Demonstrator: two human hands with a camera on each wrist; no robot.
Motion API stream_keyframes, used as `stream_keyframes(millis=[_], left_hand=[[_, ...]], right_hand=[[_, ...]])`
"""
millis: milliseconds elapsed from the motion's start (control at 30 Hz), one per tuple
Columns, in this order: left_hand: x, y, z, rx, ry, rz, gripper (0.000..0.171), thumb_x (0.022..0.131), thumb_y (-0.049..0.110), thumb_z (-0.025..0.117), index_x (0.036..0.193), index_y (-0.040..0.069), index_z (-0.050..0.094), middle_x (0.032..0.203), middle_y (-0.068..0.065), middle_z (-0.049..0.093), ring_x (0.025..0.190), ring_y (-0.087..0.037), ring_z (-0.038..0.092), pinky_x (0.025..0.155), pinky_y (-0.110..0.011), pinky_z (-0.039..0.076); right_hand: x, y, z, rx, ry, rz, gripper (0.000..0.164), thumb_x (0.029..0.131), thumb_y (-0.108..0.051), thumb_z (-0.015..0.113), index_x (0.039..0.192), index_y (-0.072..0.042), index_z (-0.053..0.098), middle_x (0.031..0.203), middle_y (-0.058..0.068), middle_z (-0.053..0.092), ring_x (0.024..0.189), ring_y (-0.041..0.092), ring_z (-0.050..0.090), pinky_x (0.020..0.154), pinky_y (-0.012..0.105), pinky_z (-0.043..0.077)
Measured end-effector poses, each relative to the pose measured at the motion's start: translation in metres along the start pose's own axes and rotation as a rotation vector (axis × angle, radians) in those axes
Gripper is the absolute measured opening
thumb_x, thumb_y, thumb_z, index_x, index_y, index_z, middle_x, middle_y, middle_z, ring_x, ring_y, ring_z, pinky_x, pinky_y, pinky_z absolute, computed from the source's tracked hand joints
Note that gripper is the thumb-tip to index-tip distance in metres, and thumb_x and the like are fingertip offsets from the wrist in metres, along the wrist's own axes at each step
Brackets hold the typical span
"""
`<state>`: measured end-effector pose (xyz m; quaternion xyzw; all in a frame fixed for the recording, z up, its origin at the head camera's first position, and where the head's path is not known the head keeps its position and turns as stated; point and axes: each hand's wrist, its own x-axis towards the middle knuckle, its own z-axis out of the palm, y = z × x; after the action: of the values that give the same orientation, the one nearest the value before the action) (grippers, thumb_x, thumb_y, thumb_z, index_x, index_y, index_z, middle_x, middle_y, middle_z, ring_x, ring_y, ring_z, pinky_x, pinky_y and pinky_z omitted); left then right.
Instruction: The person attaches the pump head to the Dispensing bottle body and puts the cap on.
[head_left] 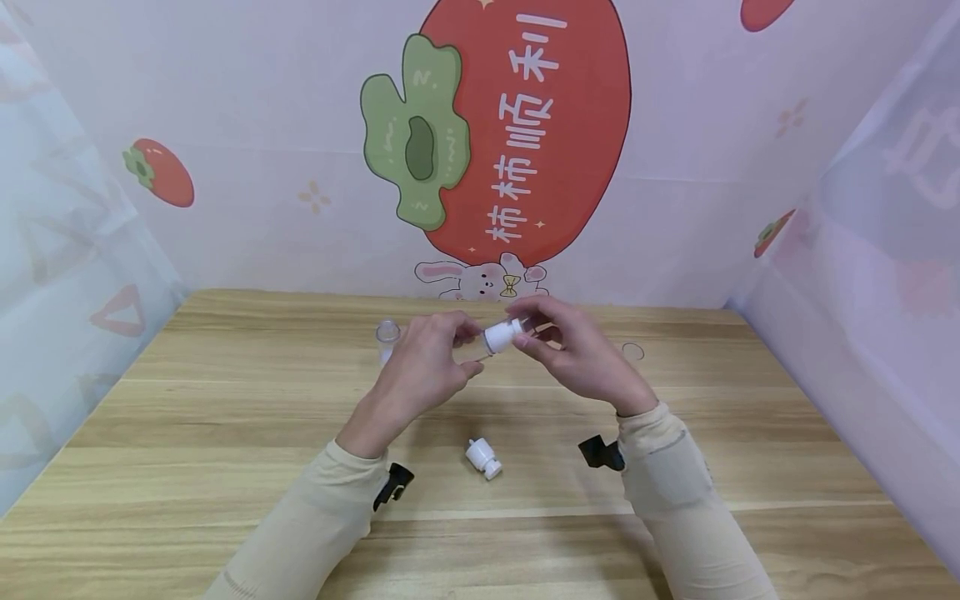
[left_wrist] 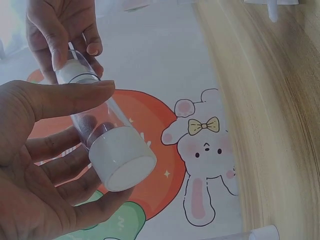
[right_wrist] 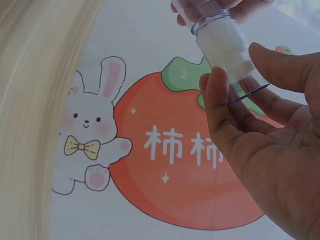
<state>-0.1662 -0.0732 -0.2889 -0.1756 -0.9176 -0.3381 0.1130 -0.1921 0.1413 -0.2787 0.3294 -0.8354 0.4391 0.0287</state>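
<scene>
In the middle of the head view, both hands hold one clear bottle with a white pump top [head_left: 501, 336], tilted above the table. My left hand [head_left: 427, 362] grips the bottle's clear body, its thumb laid across it; the bottle's white base [left_wrist: 122, 162] shows in the left wrist view. My right hand [head_left: 581, 354] pinches the clear cap [right_wrist: 257, 90] around the white pump top between thumb and fingers. Whether the cap is fully seated cannot be told. On the wood below lies a loose white pump head [head_left: 483, 458].
A second clear bottle [head_left: 387, 332] stands behind my left hand, partly hidden by it. Right of my right hand sits a clear round piece [head_left: 633, 352], probably a cap. The wooden table [head_left: 247, 417] ends at a printed backdrop [head_left: 285, 233], with cloth walls on both sides.
</scene>
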Motion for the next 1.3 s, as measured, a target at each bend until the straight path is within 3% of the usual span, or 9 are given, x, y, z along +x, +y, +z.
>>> stream_keyframes(millis=[333,833,1300], left_hand=[[0.0004,0.0004,0.0016,-0.007,0.006,0.000,0.039,0.076,0.006,0.089,0.111,0.001,0.074,0.102,-0.010,0.075,0.093,-0.025,0.070,0.086,-0.043,0.055],[0.0005,0.0013,0.0024,-0.004,0.002,0.003,0.039,0.078,0.007,0.088,0.113,0.002,0.071,0.107,-0.012,0.074,0.100,-0.027,0.070,0.090,-0.047,0.054],[0.0004,0.0017,0.0055,-0.007,-0.017,0.018,0.040,0.080,0.007,0.087,0.114,0.000,0.068,0.111,-0.013,0.072,0.104,-0.027,0.069,0.092,-0.046,0.055]], right_hand=[[0.0004,0.0017,0.0036,0.000,-0.009,-0.002,0.033,0.094,0.000,0.069,0.127,0.002,0.062,0.116,0.011,0.066,0.099,0.024,0.064,0.089,0.042,0.056],[0.0023,0.0014,0.0055,0.001,0.006,0.018,0.033,0.093,-0.001,0.071,0.123,0.005,0.061,0.113,0.011,0.066,0.097,0.024,0.066,0.088,0.038,0.057],[0.0020,0.0031,0.0023,-0.011,0.015,0.034,0.028,0.091,-0.001,0.074,0.118,0.000,0.067,0.108,0.008,0.069,0.093,0.023,0.067,0.086,0.040,0.057]])
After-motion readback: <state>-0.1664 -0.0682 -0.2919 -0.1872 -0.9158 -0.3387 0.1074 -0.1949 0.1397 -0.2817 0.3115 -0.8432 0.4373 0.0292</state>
